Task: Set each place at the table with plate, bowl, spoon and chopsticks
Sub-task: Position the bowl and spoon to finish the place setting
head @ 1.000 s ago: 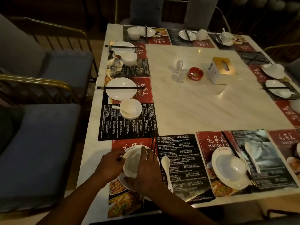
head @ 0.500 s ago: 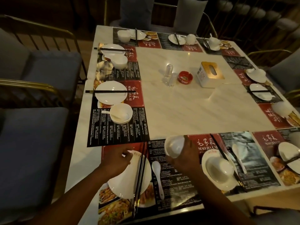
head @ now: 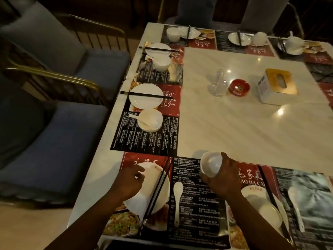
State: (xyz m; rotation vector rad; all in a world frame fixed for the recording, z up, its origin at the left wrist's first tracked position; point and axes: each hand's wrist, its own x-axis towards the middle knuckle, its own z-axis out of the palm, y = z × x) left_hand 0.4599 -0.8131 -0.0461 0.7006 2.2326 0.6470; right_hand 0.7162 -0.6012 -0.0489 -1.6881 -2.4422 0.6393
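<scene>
**On the dim marble bench, a bowl is held over the near-left place**

The marble bench (head: 234, 123) sits under low, warm light. Red-and-black paper placemats (head: 144, 138) ring its edges, and blue-cushioned chairs (head: 54, 141) stand along its left edge. A tissue box (head: 277, 86) and a red ashtray (head: 238, 86) sit near the middle, well apart from the settings.

At the near edge, by the near-left corner, one place is half made. A plate (head: 140, 201) lies on its placemat, with a pair of chopsticks (head: 156, 192) laid slantwise across its right part. A spoon (head: 177, 195) lies just beside the plate, scoop end pointing away from the person.

The left hand (head: 128, 181) rests on the far-left part of the plate, probably to steady it. The view does not show whether the fingers pinch the rim or only press on it.

The right hand (head: 223, 175) is wrapped round a small white bowl (head: 210, 164). It holds the bowl clear of the bench above the far edge of the placemat, tilted so the hollow shows.

The bowl is the one piece of this place not yet set down. The finished place (head: 146, 95) on the left edge suggests the pattern: chopsticks across the plate, and the bowl beside it with the spoon inside. By that pattern the bowl likely goes down next to this plate, and the spoon then goes into it.
</scene>
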